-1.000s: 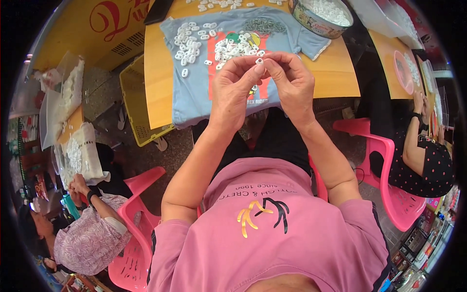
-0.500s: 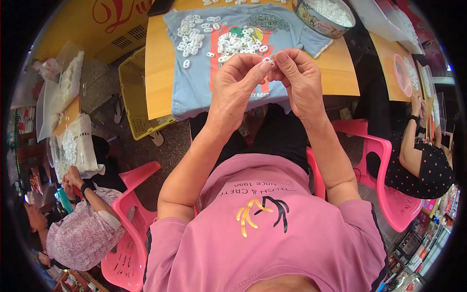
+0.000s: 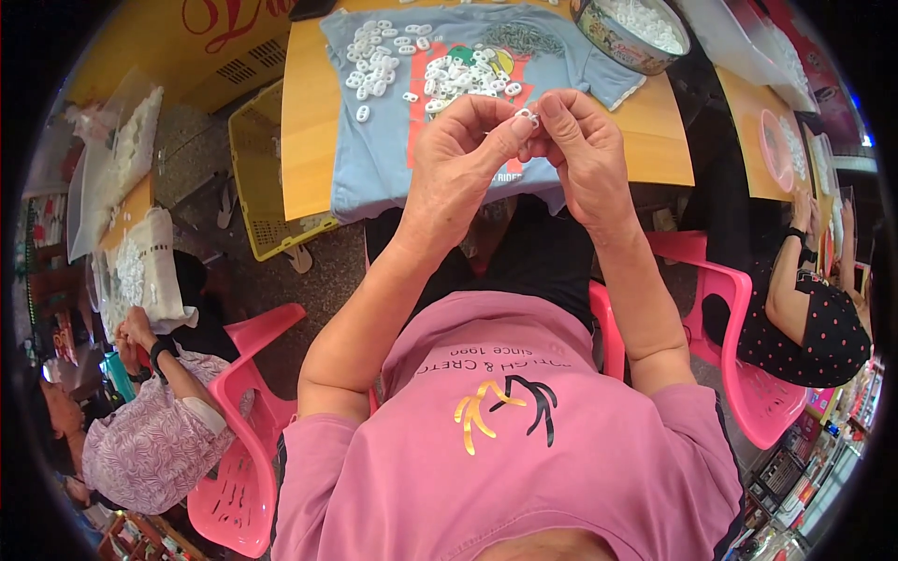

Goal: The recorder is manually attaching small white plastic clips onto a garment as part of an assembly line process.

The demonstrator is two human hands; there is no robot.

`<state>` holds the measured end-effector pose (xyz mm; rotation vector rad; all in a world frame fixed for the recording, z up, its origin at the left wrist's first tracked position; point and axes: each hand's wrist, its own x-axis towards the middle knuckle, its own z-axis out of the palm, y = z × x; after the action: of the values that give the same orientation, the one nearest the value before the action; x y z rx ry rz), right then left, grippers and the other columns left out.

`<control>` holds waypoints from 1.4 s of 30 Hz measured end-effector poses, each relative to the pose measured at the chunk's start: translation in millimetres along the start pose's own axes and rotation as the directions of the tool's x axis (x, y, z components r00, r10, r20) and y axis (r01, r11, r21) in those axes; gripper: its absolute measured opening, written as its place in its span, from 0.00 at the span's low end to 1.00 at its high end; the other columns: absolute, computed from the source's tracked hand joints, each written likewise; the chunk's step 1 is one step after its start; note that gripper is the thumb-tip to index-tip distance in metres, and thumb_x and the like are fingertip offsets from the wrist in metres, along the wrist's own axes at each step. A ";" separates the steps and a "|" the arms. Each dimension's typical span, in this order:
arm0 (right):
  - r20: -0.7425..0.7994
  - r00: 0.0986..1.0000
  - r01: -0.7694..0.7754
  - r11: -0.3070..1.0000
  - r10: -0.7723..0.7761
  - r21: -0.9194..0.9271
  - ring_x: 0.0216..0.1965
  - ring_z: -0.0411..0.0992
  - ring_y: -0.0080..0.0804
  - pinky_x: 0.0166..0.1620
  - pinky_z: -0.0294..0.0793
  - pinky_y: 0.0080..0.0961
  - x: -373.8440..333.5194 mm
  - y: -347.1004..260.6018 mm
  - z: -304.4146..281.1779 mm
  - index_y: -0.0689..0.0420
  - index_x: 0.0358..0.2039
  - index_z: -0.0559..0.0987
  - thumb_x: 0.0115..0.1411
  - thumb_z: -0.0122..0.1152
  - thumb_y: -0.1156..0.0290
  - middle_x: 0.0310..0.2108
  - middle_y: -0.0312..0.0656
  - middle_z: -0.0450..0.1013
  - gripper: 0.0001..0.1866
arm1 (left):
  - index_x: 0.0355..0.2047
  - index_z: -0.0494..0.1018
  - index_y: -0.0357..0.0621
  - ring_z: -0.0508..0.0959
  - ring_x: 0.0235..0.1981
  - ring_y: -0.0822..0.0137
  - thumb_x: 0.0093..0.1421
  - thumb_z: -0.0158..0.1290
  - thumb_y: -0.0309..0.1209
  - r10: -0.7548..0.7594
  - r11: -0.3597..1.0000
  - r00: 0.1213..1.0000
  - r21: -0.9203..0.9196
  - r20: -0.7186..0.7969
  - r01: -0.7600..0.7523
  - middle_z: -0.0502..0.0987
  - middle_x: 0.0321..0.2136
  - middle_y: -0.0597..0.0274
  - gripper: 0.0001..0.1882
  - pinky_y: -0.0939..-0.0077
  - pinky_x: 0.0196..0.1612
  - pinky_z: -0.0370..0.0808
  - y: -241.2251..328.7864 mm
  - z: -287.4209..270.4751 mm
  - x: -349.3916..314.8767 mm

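Note:
Pinched between the fingertips of both hands is a small white plastic piece (image 3: pixel 527 116), partly hidden by the fingers. My left hand (image 3: pixel 458 161) grips it from the left, thumb on top. From the other side my right hand (image 3: pixel 589 161) closes its thumb and fingers on it. Below and beyond them a blue-grey T-shirt (image 3: pixel 369 164) covers part of the table. Just past my left hand lies a heap of white oval pieces with holes (image 3: pixel 458 77). More such ovals (image 3: pixel 371 73) are spread to its left. A pile of small metal parts (image 3: pixel 524 39) sits farther back.
A round tin (image 3: pixel 625 49) of white pieces stands at the table's (image 3: pixel 655 140) far right. On the floor at left is a yellow crate (image 3: pixel 262 187). Co-workers sit on either side, near pink chairs (image 3: pixel 245 449), handling white pieces at other tables.
Both hands stay pinched together on the small white piece, with slight finger movement. The whole view has shifted a little. The left co-worker's hands have moved slightly.

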<state>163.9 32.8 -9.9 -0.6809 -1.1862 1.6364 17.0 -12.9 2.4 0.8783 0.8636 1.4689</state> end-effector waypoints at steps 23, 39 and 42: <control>-0.169 0.982 0.025 0.943 -0.086 -0.332 0.28 0.75 0.22 0.34 0.79 0.20 13.2 14.7 1.1 0.64 0.35 0.75 0.64 0.59 0.69 0.29 0.39 0.76 0.09 | 0.35 0.75 0.33 0.77 0.31 0.76 0.60 0.59 0.30 0.069 0.980 0.987 0.197 -0.142 -0.040 0.79 0.30 0.62 0.10 0.83 0.34 0.74 -25.7 -4.6 20.5; 0.469 0.805 0.584 0.340 -0.365 -0.737 0.28 0.73 0.33 0.32 0.71 0.25 25.6 -22.1 -19.0 0.63 0.36 0.76 0.60 0.61 0.74 0.28 0.43 0.72 0.07 | 0.34 0.76 0.36 0.72 0.27 0.79 0.58 0.61 0.35 -0.079 0.990 0.997 0.116 -0.020 0.080 0.76 0.26 0.68 0.13 0.83 0.32 0.69 -7.2 -17.3 17.0; 0.504 0.804 0.587 0.294 -0.315 -0.754 0.29 0.71 0.39 0.31 0.69 0.29 22.2 -28.5 -16.0 0.63 0.34 0.75 0.59 0.61 0.77 0.27 0.45 0.71 0.05 | 0.33 0.76 0.37 0.72 0.26 0.79 0.58 0.61 0.34 -0.087 0.986 0.996 0.142 -0.007 0.087 0.76 0.25 0.69 0.12 0.83 0.31 0.69 -3.5 -16.2 13.4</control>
<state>179.8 61.1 12.6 -0.6374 -2.2614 0.4587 3.3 0.2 -7.3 0.9332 1.0051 1.3447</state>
